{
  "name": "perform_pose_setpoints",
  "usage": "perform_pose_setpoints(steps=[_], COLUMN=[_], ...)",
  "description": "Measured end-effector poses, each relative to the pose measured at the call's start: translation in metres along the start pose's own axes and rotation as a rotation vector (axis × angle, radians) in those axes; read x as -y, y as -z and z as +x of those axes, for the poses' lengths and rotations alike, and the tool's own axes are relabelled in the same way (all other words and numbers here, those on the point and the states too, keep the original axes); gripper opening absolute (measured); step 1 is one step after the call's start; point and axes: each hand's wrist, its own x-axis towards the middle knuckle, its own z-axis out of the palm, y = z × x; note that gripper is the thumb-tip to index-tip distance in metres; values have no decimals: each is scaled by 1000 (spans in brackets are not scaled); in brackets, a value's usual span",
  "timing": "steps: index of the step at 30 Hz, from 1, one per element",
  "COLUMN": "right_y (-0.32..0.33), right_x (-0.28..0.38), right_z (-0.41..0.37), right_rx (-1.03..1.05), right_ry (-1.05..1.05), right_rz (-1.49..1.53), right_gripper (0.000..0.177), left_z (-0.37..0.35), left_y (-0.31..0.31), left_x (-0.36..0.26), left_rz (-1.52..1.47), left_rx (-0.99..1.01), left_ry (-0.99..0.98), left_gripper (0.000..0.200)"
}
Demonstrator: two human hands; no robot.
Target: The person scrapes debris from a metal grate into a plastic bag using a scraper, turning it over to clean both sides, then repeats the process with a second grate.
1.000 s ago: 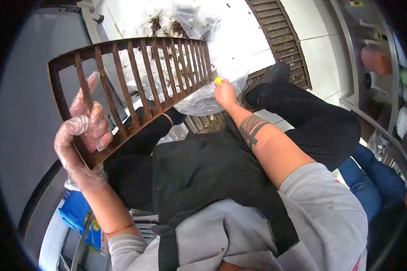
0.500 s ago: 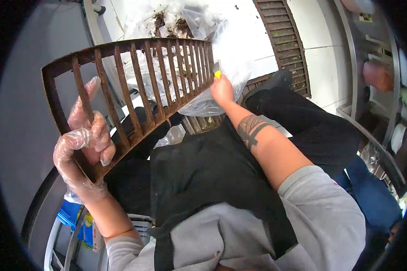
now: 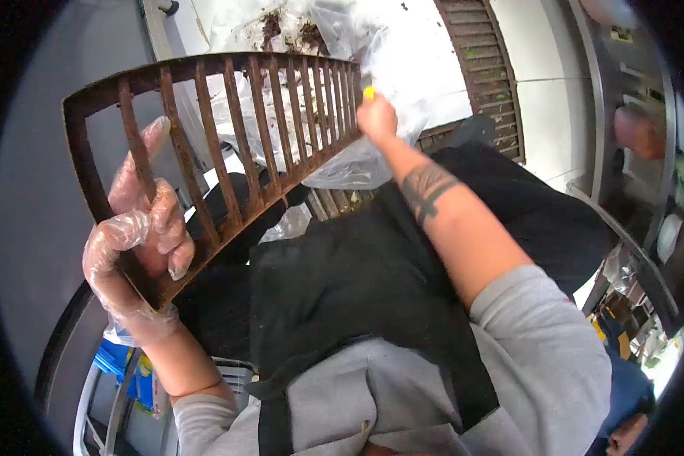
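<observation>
Presently the gloved left hand (image 3: 140, 228) clamps the near end of the rusty grate (image 3: 235, 144), held aloft above the plastic bag (image 3: 357, 163), while the right hand (image 3: 378, 118) grips a yellow tool (image 3: 368, 93) at its far end, and the thin glove might slip and drop it.

My grate (image 3: 190, 70) is rough, rusted, matt metal. Over my left hand (image 3: 140, 228) the glove (image 3: 106, 251) is thin clear plastic, crinkled and shiny. The bag (image 3: 357, 163) behind the grate is glossy clear film; my apron (image 3: 357, 281) is matt black cloth.
</observation>
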Motion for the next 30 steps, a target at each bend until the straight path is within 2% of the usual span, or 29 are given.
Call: perform_pose_setpoints(steps=[3,7,9,13,15,17,19,21,23,27,29,30], right_y=[12,3,-2,-6,6,-16,-22,-27,-29,-18,6,6], right_x=[16,-5,-8,13,32,6,-5,-9,-16,-14,-5,-10], right_z=[30,-18,-11,32,33,53,59,53,48,39,31,36], right_rx=[20,74,73,-22,-68,-91,34,-11,62,94,220,217], right_ry=[30,-80,-98,-64,-197,-140,-170,-162,-189,-166,-239,-239], right_rz=[0,4,-16,135,196,265,464,578,768,882,911,911], right_gripper=[34,35,32,31,29,26,22,19,20,23,23,23], left_z=[-2,-3,-3,0,0,1,2,2,3,4,3,4], left_y=[2,-5,-1,4,9,10,10,10,12,14,11,12], left_x=[2,-3,-1,5,7,5,5,6,7,8,7,8], left_rz=[5,4,19,-7,-17,-20,-13,3,-26,-32,-15,-15], left_rx=[-7,-28,13,54,71,94,103,115,118,147,113,115], left_ry=[-11,-31,-21,-20,-27,-28,-43,-41,-38,-40,-43,-43], left_gripper=[103,102,103,103,104,104,104,105,105,105,104,104])
